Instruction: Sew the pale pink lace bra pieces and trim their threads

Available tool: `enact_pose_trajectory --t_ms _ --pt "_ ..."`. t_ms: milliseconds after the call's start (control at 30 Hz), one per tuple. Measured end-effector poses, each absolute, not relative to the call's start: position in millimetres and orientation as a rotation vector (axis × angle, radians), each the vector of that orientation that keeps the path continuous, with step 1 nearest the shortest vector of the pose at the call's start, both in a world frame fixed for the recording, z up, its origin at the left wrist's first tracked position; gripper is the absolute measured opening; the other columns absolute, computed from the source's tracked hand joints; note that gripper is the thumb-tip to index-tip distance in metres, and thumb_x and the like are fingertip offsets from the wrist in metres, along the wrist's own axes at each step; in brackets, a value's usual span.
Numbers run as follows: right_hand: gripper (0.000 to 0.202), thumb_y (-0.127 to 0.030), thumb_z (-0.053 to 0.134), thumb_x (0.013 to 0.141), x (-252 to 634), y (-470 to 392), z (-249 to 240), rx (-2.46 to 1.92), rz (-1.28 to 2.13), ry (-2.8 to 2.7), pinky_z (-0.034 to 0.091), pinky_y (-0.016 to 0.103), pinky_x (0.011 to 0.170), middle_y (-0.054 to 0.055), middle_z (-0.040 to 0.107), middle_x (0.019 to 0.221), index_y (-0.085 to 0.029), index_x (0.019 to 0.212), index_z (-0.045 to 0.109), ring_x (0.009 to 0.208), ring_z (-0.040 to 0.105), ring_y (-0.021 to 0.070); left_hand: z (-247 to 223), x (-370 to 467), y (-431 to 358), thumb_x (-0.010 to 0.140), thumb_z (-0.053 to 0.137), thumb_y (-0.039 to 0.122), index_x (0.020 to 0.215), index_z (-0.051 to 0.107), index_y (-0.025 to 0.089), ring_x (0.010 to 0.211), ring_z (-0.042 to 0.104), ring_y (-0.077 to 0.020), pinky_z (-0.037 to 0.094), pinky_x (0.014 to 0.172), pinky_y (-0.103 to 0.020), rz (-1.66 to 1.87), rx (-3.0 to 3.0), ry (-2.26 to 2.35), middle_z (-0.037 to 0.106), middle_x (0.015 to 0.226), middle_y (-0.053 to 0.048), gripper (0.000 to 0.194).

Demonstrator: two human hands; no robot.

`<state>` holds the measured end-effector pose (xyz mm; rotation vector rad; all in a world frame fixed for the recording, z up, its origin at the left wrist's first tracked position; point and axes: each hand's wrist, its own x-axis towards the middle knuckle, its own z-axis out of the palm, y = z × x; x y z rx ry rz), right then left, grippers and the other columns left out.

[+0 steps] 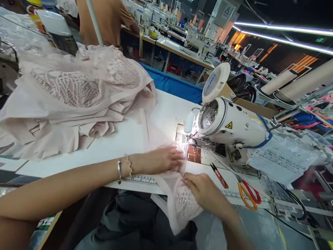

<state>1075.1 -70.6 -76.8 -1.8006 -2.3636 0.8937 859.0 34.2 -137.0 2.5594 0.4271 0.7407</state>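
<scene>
A pale pink lace garment piece (pixel 182 201) hangs over the front edge of the white sewing table (pixel 166 107), its upper end running toward the lit needle area of a sewing machine (pixel 234 121). My left hand (pixel 166 159), slightly blurred, lies over the fabric just left of the needle, fingers stretched out. Nearer to me, my right hand (pixel 204 191) pinches the lace's edge between thumb and fingers. Thread snips (pixel 220 176) and scissors with orange and red handles (pixel 248 194) lie to the right of that hand.
A large pile of pale pink lace pieces (pixel 75 97) covers the table's left. Printed ruler tape (pixel 143 180) runs along the front edge. A written paper sheet (pixel 283 156) sits right of the machine. Another person (pixel 101 21) is beyond the pile, near more sewing machines.
</scene>
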Motion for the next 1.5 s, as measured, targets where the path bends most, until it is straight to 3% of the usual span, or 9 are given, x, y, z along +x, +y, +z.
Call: enact_pose_trajectory --t_ms 133,267,400,533,700,833,1000,1267,1500 --pt "0.027 -0.033 0.059 0.089 1109.6 -42.6 -40.2 -1.909 0.864 -2.431 0.028 0.025 0.058 -0.003 0.056 0.058 -0.022 0.065 0.055 0.056 0.046 0.0132 -148.6 900.7 18.3 0.097 0.052 0.029 0.132 0.054 0.008 0.122 0.052 -0.031 0.037 0.108 -0.048 0.514 2.88 0.303 0.059 0.13 -0.02 0.041" --pt "0.03 -0.027 0.05 0.091 1121.1 -14.8 -70.7 -1.945 0.493 -2.31 0.033 0.028 0.067 0.003 0.061 0.07 -0.021 0.063 0.053 0.069 0.052 0.0165 -154.9 908.2 28.6 0.096 0.051 0.035 0.142 0.045 0.013 0.129 0.043 -0.0388 0.034 0.107 -0.058 0.479 2.918 0.415 0.046 0.144 -0.021 0.052" --pt "0.014 -0.03 0.045 0.092 1103.5 -0.2 -123.4 -1.944 0.516 -1.935 0.039 0.027 0.07 0.002 0.061 0.08 -0.02 0.088 0.054 0.076 0.056 0.0172 -151.7 903.3 43.1 0.099 0.043 0.028 0.12 0.055 0.01 0.107 0.052 -0.0259 0.045 0.092 -0.041 0.652 2.811 0.397 0.056 0.124 -0.018 0.03" --pt "0.014 -0.034 0.05 0.087 1091.7 2.6 -144.9 -2.009 0.424 -1.834 0.036 0.026 0.065 0.001 0.059 0.075 -0.022 0.08 0.05 0.069 0.053 0.0165 -146.7 906.4 45.2 0.099 0.037 0.012 0.088 0.061 0.014 0.079 0.049 -0.0191 0.041 0.073 -0.033 0.581 2.989 0.393 0.06 0.089 -0.009 0.027" --pt "0.031 -0.032 0.031 0.092 1095.0 6.3 -146.2 -2.094 0.387 -1.602 0.035 0.026 0.063 0.001 0.06 0.064 -0.021 0.081 0.058 0.061 0.054 0.0172 -144.7 917.3 40.6 0.1 0.04 0.014 0.08 0.06 0.014 0.07 0.047 -0.0184 0.036 0.062 -0.033 0.489 3.174 0.296 0.055 0.077 -0.007 0.028" --pt "0.028 -0.039 0.039 0.091 1094.0 7.8 -149.5 -2.074 0.306 -1.632 0.033 0.025 0.061 0.002 0.064 0.067 -0.022 0.082 0.059 0.063 0.056 0.0175 -155.3 919.3 43.7 0.098 0.036 0.009 0.086 0.058 0.014 0.074 0.051 -0.0188 0.043 0.066 -0.032 0.63 2.965 0.497 0.058 0.085 -0.007 0.026" --pt "0.023 -0.036 0.047 0.088 1091.7 3.9 -155.9 -2.069 0.167 -1.731 0.028 0.024 0.058 0.0 0.06 0.061 -0.022 0.069 0.05 0.056 0.048 0.0143 -167.5 911.8 49.8 0.098 0.047 0.031 0.113 0.057 0.009 0.112 0.054 -0.0306 0.044 0.095 -0.047 0.78 2.89 0.627 0.062 0.115 -0.019 0.029" --pt "0.029 -0.037 0.044 0.094 1090.9 -0.8 -162.3 -2.022 -0.017 -1.789 0.028 0.023 0.054 -0.002 0.056 0.055 -0.022 0.07 0.05 0.049 0.049 0.0135 -171.5 912.2 49.8 0.101 0.033 0.011 0.112 0.059 0.009 0.086 0.057 -0.0228 0.046 0.079 -0.038 0.644 2.939 0.615 0.065 0.104 -0.015 0.028" --pt "0.031 -0.026 0.036 0.102 1091.0 -4.6 -171.4 -1.906 -0.31 -1.949 0.032 0.025 0.048 0.0 0.063 0.053 -0.017 0.09 0.063 0.045 0.059 0.0161 -168.9 916.5 49.3 0.103 0.037 0.03 0.111 0.064 0.003 0.095 0.059 -0.0282 0.046 0.08 -0.042 0.67 3.13 0.605 0.066 0.115 -0.022 0.04"
